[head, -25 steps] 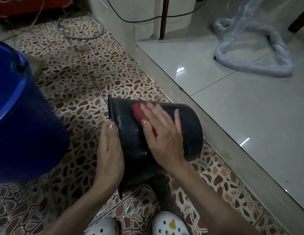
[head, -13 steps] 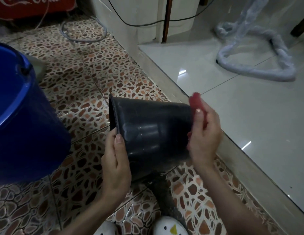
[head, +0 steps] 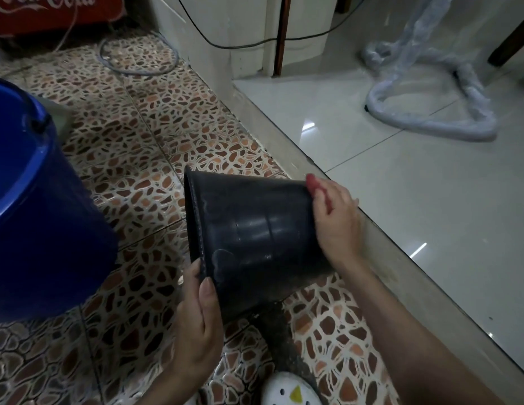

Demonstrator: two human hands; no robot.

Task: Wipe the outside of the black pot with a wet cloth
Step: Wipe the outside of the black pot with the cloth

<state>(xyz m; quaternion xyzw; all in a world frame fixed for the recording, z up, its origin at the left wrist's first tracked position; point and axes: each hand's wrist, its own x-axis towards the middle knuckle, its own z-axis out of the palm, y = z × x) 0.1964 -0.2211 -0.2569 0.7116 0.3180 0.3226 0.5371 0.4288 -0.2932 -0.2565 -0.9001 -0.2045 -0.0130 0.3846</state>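
Note:
The black pot (head: pixel 252 238) lies on its side above the patterned floor, its open rim facing left and its base to the right. My left hand (head: pixel 198 320) grips the rim at the lower left, thumb on the outer wall. My right hand (head: pixel 335 217) is cupped over the pot's base end and presses a red cloth (head: pixel 313 182) against it. Only a small part of the cloth shows above my fingers. The pot's side looks wet and streaked.
A large blue bucket (head: pixel 41 217) stands close on the left. A raised white tiled step (head: pixel 328 182) runs diagonally right behind the pot. A plastic-wrapped stand base (head: pixel 424 112) sits on the white floor. White clogs (head: pixel 290 390) are below the pot.
My right hand slid the red cloth from the pot's upper side across to its base end. The pot has turned a little in my left hand.

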